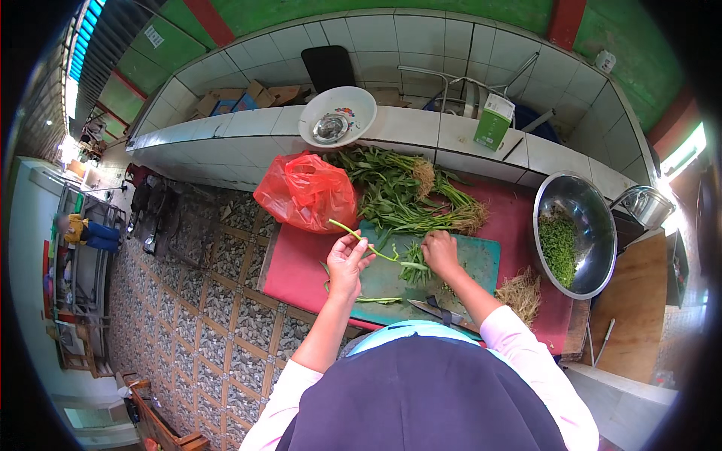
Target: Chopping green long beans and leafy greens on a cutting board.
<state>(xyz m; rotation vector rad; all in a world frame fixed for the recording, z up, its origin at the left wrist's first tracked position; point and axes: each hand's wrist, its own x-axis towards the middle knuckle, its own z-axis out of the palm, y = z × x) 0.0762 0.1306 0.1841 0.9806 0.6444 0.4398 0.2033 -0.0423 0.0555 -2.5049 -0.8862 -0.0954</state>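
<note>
Between the fingers and thumb of my left hand point(345, 265) is a thin green stem point(369, 246), held above a green cutting board point(476, 256). My right hand point(441, 252) is curled over the board, beside a small pile of leafy greens point(415, 265); whether its fingers pinch something is hidden. A knife point(431, 309) lies on the board near my body. A few loose stems point(381, 300) rest close to the board's front left edge. Behind the board lie bunches of water spinach point(389, 197) with their roots on.
A red plastic bag point(307, 191) stands at the back left. To the right are a steel bowl point(601, 248) of chopped greens and a heap of cut roots point(519, 294). On the tiled ledge sit a white basin point(364, 110) and a green box point(495, 124). A person point(93, 232) is far left.
</note>
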